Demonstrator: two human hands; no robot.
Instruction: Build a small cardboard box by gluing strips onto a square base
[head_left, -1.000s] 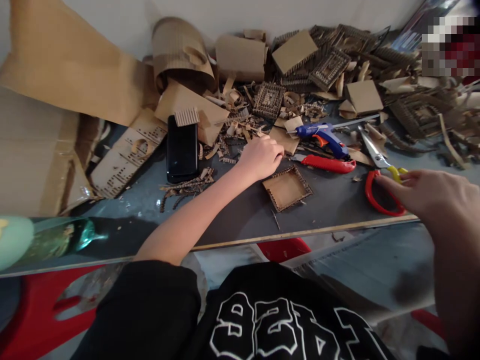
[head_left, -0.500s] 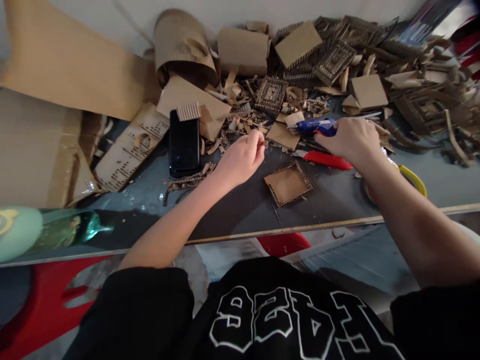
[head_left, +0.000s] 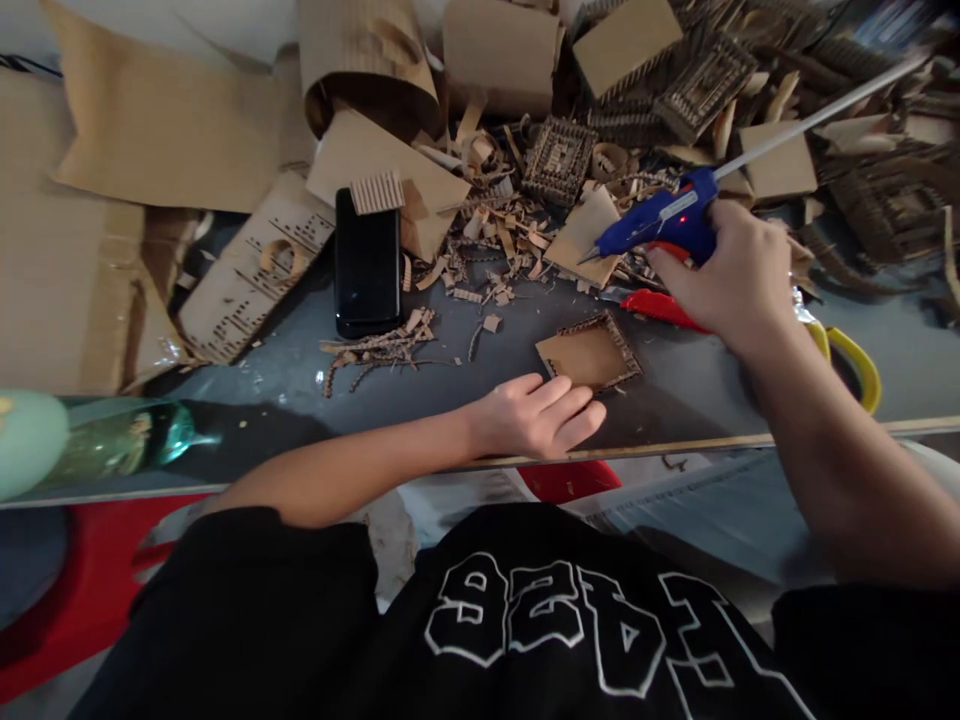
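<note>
My right hand (head_left: 731, 285): fingers wrapped tight around the handle of the blue glue gun (head_left: 664, 218), which is lifted off the table, nozzle pointing left and slightly down toward the scraps. A pale glue stick (head_left: 817, 105) runs out of its back toward the far right.

My left hand (head_left: 536, 415): lying flat, palm down, at the near edge of the dark table (head_left: 450, 400), fingers extended and loosely together, holding nothing. Fingertips (head_left: 589, 415) sit just beside the near corner of the square cardboard tray (head_left: 589, 352); I cannot tell whether they touch it.

Square cardboard tray: flat on the table, between my two hands, toothed rim upward.

Red-handled tool (head_left: 652, 305): on the table just beyond the tray, partly under my right hand.

Yellow scissor handle (head_left: 851, 355): right of my right wrist, blades hidden.

Black phone (head_left: 366, 262): face up, left of centre, a ribbed cardboard piece (head_left: 375, 192) on its far end.

Cardboard strips (head_left: 379, 352): scattered near the phone.

Far side: heap of cardboard offcuts (head_left: 480, 70) and patterned cardboard squares (head_left: 559, 160).

Green bottle (head_left: 112, 450): lying at the near left edge.
</note>
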